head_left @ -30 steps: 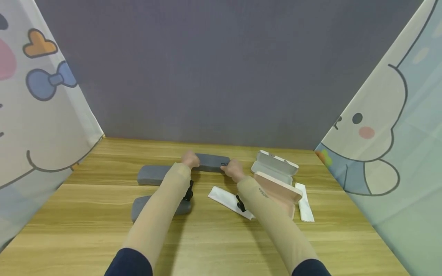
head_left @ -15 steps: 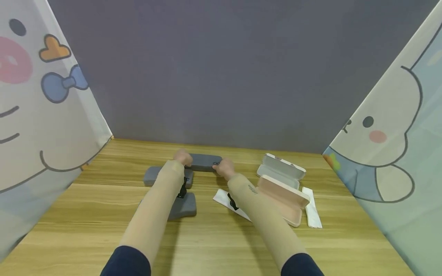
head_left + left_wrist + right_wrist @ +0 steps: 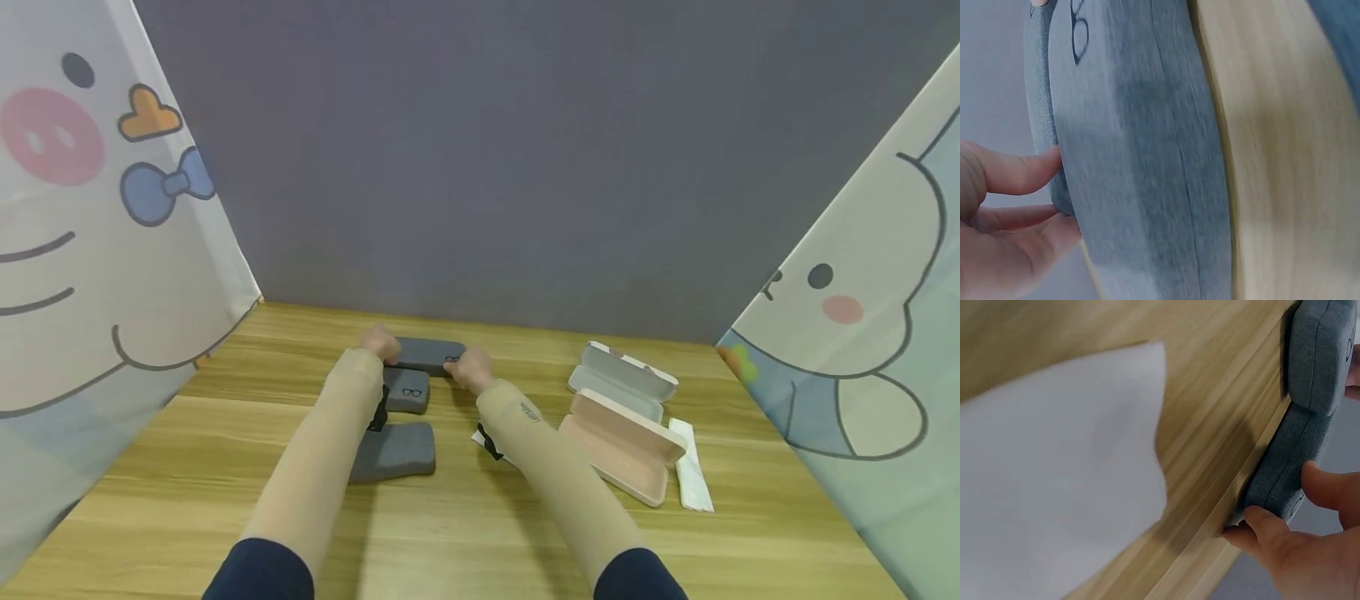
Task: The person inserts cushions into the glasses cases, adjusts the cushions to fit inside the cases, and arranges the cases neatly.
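Note:
In the head view, three grey glasses cases lie one behind another on the left half of the table. Both hands hold the farthest glasses case [image 3: 426, 353] by its ends. My left hand [image 3: 380, 343] pinches its left end, thumb above and fingers below in the left wrist view. At the other end, my right hand [image 3: 471, 369] grips it between thumb and fingers, beside a small glasses print. The middle glasses case [image 3: 407, 390] sits just in front and fills much of the left wrist view. My left forearm partly hides it and the nearest glasses case [image 3: 397, 450].
To the right stand an opened white glasses case [image 3: 611, 393] and an opened pink glasses case [image 3: 618, 454]. A folded white cloth [image 3: 692, 475] lies beside them. Another white cloth [image 3: 1072, 462] is mostly under my right forearm. A grey wall backs the table [image 3: 450, 533].
Both hands have moved left along the back of the table with the farthest glasses case, which now stands behind the middle one. The head view has shifted slightly.

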Motion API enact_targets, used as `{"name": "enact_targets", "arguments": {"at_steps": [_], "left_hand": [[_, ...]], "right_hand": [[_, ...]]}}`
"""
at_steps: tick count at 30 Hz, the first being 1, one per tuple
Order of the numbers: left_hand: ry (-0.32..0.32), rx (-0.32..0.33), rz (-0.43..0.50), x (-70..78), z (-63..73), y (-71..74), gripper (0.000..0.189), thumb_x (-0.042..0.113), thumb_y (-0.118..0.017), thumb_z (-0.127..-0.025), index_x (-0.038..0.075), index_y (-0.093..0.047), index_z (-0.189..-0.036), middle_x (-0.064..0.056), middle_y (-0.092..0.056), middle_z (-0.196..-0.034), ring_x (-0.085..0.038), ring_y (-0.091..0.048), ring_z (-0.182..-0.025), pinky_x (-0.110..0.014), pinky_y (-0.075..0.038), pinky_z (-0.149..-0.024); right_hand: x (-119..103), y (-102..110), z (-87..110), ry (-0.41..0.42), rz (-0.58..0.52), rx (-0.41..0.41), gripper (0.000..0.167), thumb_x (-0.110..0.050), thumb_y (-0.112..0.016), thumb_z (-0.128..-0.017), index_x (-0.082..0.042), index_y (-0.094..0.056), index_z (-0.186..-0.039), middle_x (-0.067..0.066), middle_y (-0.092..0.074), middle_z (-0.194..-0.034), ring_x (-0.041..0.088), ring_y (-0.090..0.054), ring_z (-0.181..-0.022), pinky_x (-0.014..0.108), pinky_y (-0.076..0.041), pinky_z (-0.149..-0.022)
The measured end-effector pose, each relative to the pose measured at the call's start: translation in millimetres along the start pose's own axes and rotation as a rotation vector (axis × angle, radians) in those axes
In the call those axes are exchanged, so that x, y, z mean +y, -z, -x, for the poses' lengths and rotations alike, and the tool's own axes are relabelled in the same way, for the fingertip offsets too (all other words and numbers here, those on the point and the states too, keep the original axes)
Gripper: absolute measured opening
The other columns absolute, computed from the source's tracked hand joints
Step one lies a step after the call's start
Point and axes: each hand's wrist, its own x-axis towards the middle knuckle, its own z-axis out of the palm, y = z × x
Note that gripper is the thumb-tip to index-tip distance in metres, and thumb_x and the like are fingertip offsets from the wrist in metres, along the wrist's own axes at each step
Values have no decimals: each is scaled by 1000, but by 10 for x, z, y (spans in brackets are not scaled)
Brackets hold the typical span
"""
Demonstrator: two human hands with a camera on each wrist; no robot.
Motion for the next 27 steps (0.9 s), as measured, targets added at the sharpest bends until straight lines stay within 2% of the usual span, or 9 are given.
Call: {"name": "enact_targets", "arguments": {"at_steps": [8,10,13,14,17,20,22,23,27], "left_hand": [[-48,26,-71,-68,22,-3,15,1,-52,-84,5,-50,-70,-4,-52,-67,-18,-50,-68,-25,-43,-59],[-61,26,-73,-121,-91,-35,5,4,-56,-85,2,-57,-80,-7,-56,-76,-21,-52,-73,-29,-46,-64],[-105,48,-146,-354,-696,-184,7,9,-60,-83,3,-63,-83,-10,-58,-79,-22,-53,-70,-31,-48,-62],[-133,59,-179,-406,-838,-223,8,11,-59,-82,4,-63,-79,-9,-56,-76,-20,-51,-65,-30,-46,-57],[-136,76,-169,-332,-882,-219,6,5,-55,-83,2,-58,-79,-11,-50,-71,-19,-41,-55,-30,-40,-51],[-134,83,-90,42,-267,-51,15,-3,-49,-85,3,-44,-71,-10,-37,-68,-18,-28,-55,-31,-32,-50],[-160,97,-48,245,51,27,23,-5,-48,-86,5,-39,-67,-12,-38,-71,-19,-29,-60,-31,-32,-53],[-182,105,-50,318,145,40,28,-5,-47,-87,7,-36,-64,-12,-38,-71,-20,-30,-61,-31,-31,-53],[-251,94,-13,569,366,-10,13,0,-51,-91,1,-51,-78,-23,-55,-101,-27,-43,-80,-33,-40,-65]], "right_hand": [[8,-36,-12,-20,-65,-14,29,-22,-62,-94,5,-66,-82,0,-41,-38,11,-37,-36,23,-32,-41],[-1,-18,-12,-24,-77,-35,31,-23,-61,-95,8,-66,-92,6,-48,-44,13,-34,-38,24,-35,-45],[-10,59,40,10,-46,-40,41,-26,-58,-97,10,-61,-117,14,-65,-77,15,-49,-55,27,-46,-58],[-14,97,54,12,-48,-45,39,-26,-57,-97,10,-62,-112,14,-63,-78,16,-46,-58,29,-46,-62],[-42,250,123,34,-40,-59,36,-27,-56,-98,8,-62,-96,12,-60,-86,17,-48,-68,32,-47,-72],[-74,433,200,41,-77,-71,40,-26,-56,-97,12,-57,-110,20,-62,-105,23,-48,-73,37,-49,-82],[-80,576,277,59,-93,-73,59,-28,-56,-97,10,-39,-139,23,-44,-144,30,-56,-109,41,-45,-102],[-77,650,314,64,-101,-69,69,-29,-57,-97,6,-26,-148,21,-28,-155,33,-47,-128,45,-39,-110],[-24,942,408,86,-81,-81,72,-32,-56,-97,2,-21,-151,19,-23,-158,35,-25,-145,47,-30,-116]]}}
